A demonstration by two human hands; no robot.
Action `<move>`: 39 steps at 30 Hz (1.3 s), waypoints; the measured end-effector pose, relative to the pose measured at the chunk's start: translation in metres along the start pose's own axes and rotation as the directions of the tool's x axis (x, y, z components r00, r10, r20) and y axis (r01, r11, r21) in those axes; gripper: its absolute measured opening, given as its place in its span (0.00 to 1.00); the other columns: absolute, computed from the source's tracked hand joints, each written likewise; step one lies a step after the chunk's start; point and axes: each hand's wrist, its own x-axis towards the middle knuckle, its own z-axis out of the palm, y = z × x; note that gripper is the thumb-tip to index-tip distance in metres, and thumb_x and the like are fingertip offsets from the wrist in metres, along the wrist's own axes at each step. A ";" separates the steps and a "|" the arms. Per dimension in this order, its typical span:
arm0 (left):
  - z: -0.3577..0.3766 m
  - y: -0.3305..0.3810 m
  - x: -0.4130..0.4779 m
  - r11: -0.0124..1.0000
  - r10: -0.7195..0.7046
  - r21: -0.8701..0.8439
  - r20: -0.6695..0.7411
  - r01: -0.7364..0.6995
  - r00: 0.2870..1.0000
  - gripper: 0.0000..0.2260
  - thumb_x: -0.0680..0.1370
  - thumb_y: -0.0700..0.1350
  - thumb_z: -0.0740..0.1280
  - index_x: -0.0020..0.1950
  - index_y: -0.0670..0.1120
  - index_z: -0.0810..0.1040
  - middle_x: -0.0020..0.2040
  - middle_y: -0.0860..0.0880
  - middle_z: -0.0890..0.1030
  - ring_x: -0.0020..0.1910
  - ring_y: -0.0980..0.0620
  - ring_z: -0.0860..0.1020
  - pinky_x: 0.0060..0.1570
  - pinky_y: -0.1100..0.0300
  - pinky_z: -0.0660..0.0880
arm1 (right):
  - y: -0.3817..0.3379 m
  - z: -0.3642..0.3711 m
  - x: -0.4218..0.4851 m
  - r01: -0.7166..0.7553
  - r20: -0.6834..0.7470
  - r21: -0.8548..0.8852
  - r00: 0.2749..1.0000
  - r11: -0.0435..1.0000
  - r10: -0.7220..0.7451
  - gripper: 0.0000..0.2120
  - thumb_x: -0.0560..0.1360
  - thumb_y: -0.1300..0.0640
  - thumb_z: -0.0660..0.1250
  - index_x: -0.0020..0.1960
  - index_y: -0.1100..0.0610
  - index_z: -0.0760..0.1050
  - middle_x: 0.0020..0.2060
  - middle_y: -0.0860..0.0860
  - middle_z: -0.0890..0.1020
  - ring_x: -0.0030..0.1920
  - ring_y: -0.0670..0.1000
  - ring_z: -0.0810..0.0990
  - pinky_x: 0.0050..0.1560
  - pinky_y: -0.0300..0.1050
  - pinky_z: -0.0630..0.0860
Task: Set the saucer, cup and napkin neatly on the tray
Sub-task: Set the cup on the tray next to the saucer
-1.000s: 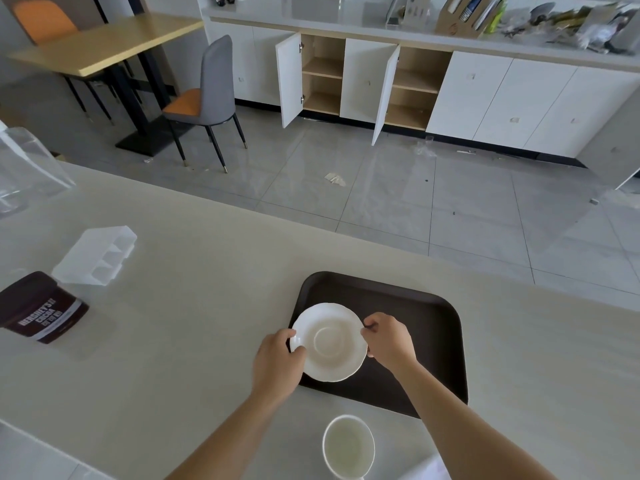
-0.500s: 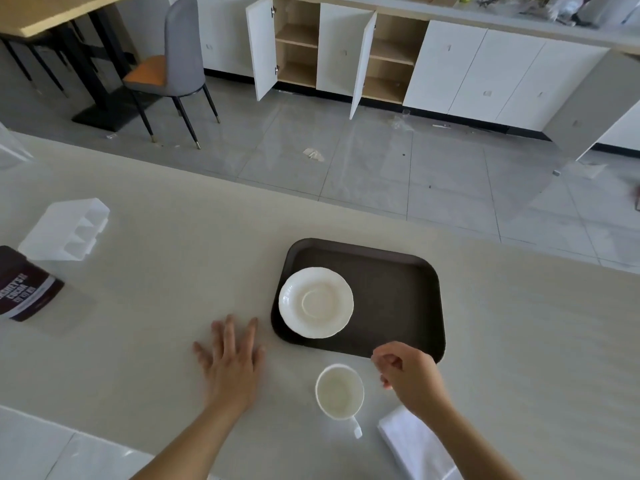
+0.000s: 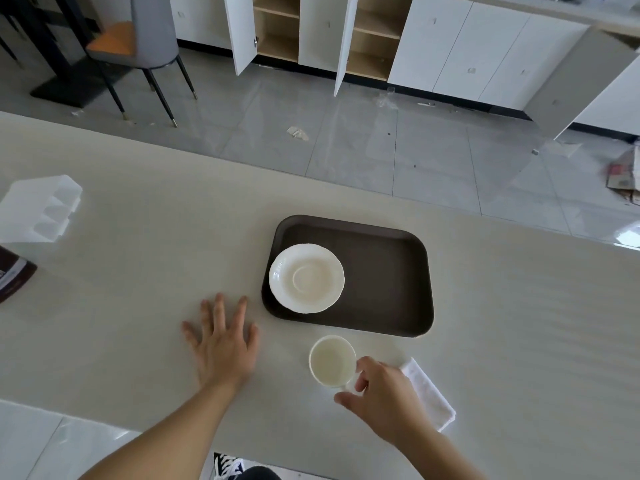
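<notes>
A white saucer (image 3: 306,278) lies on the left part of the dark brown tray (image 3: 388,282). An empty white cup (image 3: 331,360) stands upright on the counter just in front of the tray. A folded white napkin (image 3: 431,396) lies to the cup's right, partly under my wrist. My right hand (image 3: 384,393) is at the cup's near right side, with a finger against the rim and the thumb spread below; the handle is hidden behind it. My left hand (image 3: 223,344) rests flat on the counter left of the tray, fingers apart, holding nothing.
A white plastic divided holder (image 3: 38,209) and a dark brown tin (image 3: 14,275) sit at the counter's far left. The counter's far edge runs behind the tray, with tiled floor, a grey chair (image 3: 152,32) and open cabinets beyond.
Both hands let go of the saucer on the tray. My left hand settled flat on the counter, and my right hand drew back and came down to the cup's right side.
</notes>
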 end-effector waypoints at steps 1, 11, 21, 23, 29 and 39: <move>0.000 0.000 0.000 1.000 0.001 -0.004 -0.005 -0.001 1.000 0.26 0.77 0.59 0.51 0.75 0.58 0.64 0.78 0.44 0.61 0.78 0.40 0.55 0.72 0.33 0.48 | 0.000 0.001 0.000 0.012 -0.024 0.016 1.000 1.000 -0.011 0.18 0.69 0.41 0.73 0.53 0.49 0.77 0.37 0.42 0.79 0.36 0.44 0.77 0.35 0.34 0.69; 0.002 -0.002 0.001 1.000 0.010 -0.005 -0.036 -0.010 0.999 0.26 0.76 0.60 0.52 0.75 0.58 0.64 0.78 0.44 0.62 0.78 0.40 0.56 0.72 0.33 0.49 | 0.013 -0.020 0.014 0.148 -0.259 -0.036 0.954 0.988 -0.152 0.02 0.74 0.54 0.73 0.43 0.51 0.84 0.37 0.44 0.81 0.35 0.46 0.74 0.36 0.36 0.67; 0.004 -0.002 0.001 1.000 0.001 0.001 -0.036 -0.001 0.999 0.26 0.78 0.58 0.59 0.76 0.59 0.62 0.78 0.45 0.61 0.79 0.42 0.54 0.73 0.34 0.47 | 0.030 -0.078 0.084 0.142 -0.404 -0.061 0.902 0.988 -0.154 0.03 0.75 0.59 0.73 0.46 0.56 0.85 0.42 0.52 0.85 0.39 0.53 0.79 0.39 0.42 0.72; 0.002 -0.001 0.001 1.000 0.004 -0.006 -0.045 -0.004 0.999 0.26 0.78 0.59 0.57 0.76 0.59 0.63 0.78 0.44 0.61 0.79 0.41 0.54 0.73 0.34 0.48 | 0.032 -0.079 0.094 0.135 -0.388 -0.060 0.910 0.989 -0.148 0.03 0.74 0.59 0.73 0.46 0.56 0.85 0.42 0.52 0.84 0.40 0.54 0.79 0.39 0.43 0.71; 0.001 -0.001 0.001 1.000 0.005 -0.005 -0.048 -0.005 0.999 0.27 0.76 0.60 0.53 0.76 0.59 0.63 0.78 0.44 0.62 0.79 0.41 0.55 0.73 0.34 0.48 | 0.037 -0.077 0.112 0.119 -0.339 -0.068 0.931 0.991 -0.135 0.04 0.75 0.61 0.71 0.44 0.57 0.84 0.42 0.53 0.83 0.42 0.56 0.79 0.39 0.44 0.70; 0.002 -0.001 0.000 1.000 0.000 -0.011 -0.057 0.000 0.998 0.27 0.76 0.59 0.54 0.75 0.58 0.65 0.78 0.44 0.62 0.79 0.41 0.55 0.73 0.34 0.48 | 0.042 -0.069 0.127 0.110 -0.346 -0.010 0.932 0.994 -0.107 0.07 0.77 0.62 0.68 0.52 0.57 0.84 0.49 0.53 0.83 0.48 0.56 0.81 0.45 0.41 0.69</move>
